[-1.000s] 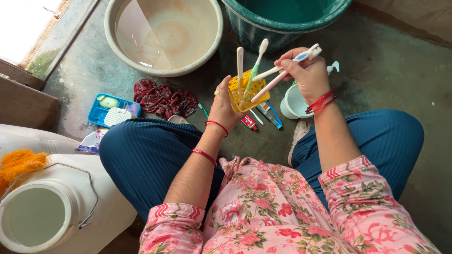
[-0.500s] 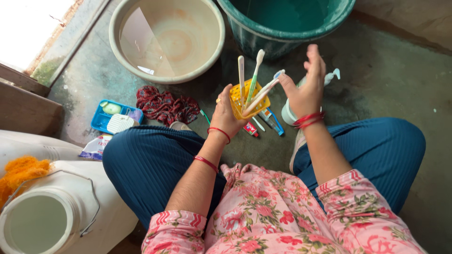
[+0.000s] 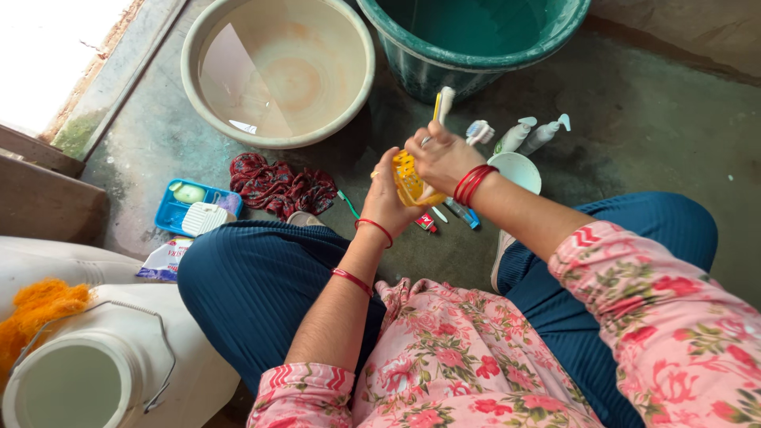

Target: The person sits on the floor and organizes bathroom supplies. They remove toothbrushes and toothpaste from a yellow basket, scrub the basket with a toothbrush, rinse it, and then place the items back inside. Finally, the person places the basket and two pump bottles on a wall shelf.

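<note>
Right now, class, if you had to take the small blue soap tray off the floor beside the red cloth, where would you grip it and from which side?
Grip the blue soap tray by its long outer rim, coming from above on its left, bare-floor side. It lies flat and shallow, with soap inside, so a pinch across the raised rim seems surest. The red cloth crowds its right end, and the person's knee lies just below it.

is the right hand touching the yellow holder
Touching: the head view shows the right hand wrapped over the holder's top, with the left hand gripping it from behind.

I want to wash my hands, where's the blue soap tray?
The blue soap tray lies on the floor at the left of the head view, just left of the crumpled red cloth and below the beige basin.
</note>
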